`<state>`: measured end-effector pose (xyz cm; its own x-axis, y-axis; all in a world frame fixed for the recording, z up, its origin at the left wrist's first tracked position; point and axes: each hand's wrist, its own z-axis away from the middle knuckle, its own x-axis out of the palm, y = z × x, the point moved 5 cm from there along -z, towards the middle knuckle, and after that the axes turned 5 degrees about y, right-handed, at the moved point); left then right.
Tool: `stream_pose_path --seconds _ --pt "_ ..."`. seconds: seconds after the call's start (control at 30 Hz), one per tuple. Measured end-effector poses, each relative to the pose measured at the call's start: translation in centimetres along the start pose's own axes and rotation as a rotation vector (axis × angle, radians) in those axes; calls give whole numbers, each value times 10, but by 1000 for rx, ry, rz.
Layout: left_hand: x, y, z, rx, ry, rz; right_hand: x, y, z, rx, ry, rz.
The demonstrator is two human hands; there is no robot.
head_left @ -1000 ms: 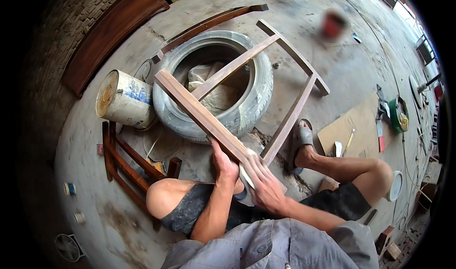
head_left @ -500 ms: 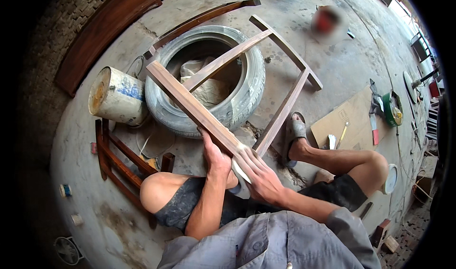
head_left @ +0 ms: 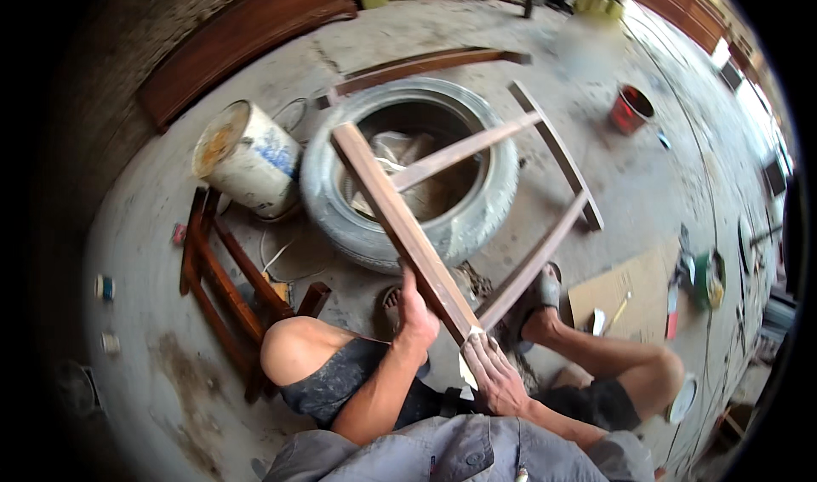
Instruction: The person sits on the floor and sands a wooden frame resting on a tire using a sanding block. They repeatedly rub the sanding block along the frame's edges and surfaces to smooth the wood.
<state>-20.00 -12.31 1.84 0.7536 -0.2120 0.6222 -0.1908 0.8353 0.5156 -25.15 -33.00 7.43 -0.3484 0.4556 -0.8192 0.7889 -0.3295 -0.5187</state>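
A wooden frame [head_left: 407, 220], two curved-edged legs joined by two crossbars, slants across the scene in front of me. Its far part lies over a grey tyre [head_left: 340, 235]; whether they touch I cannot tell. My left hand [head_left: 416, 316] holds the near bar from its left side, thumb up along the edge, the other fingers mostly hidden. At that bar's near end, my right hand [head_left: 496, 378] presses a white sheet [head_left: 467, 370] onto the wood, fingers together. The sheet's kind does not show clearly. Pale dust coats the right fingers.
A stained white bucket [head_left: 251, 160] stands left of the tyre. Dark varnished wooden pieces [head_left: 223, 269] lie by my left knee. Cardboard [head_left: 625, 286] with a brush lies right of my foot, beside a green container [head_left: 708, 279]. Farther off stands a red bucket [head_left: 631, 110].
My right hand has slid with the white sheet to the bar's near end. The left hand still holds the frame. The view has tilted up, showing more of the far floor.
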Motion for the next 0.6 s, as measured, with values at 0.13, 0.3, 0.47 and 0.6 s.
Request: stream_pose_path --seconds 0.13,0.3,0.47,0.6 --pt "-6 -1 -3 -91 -280 36 -14 4 -155 -116 112 39" --pt "5 9 8 -45 -172 10 -19 -9 -373 -356 320 155" --pt "3 7 8 -32 -97 26 -13 -15 -392 -390 280 202" --pt "-18 -4 9 -112 -97 -26 -3 1 -215 -418 74 187"
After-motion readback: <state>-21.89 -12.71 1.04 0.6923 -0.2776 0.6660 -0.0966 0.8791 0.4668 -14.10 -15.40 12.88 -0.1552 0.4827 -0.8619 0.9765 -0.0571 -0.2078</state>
